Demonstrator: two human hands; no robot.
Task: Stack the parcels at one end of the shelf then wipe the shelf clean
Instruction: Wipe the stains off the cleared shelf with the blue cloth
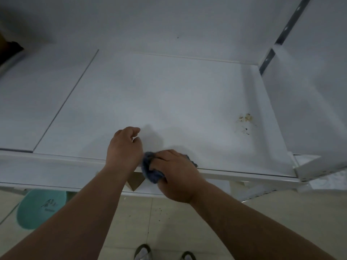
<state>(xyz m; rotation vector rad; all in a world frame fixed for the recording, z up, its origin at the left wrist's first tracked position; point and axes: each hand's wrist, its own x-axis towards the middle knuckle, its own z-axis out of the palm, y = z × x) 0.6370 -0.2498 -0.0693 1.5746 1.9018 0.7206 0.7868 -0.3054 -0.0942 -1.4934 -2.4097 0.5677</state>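
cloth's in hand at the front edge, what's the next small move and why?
Probably sweep the cloth, gripped by the right hand, right and back toward the brown stain. That stain sits untouched on the shelf near the right wall, while the left hand holds nothing.

Shelf (pixel 150 94): white, flat, two panels meeting at a seam left of centre. Brownish stain (pixel 245 118) with scattered specks near the right end (unwiped). Cloth (pixel 150 170): blue, bunched, at the shelf's front edge, partly overhanging it. Parcels not identifiable.
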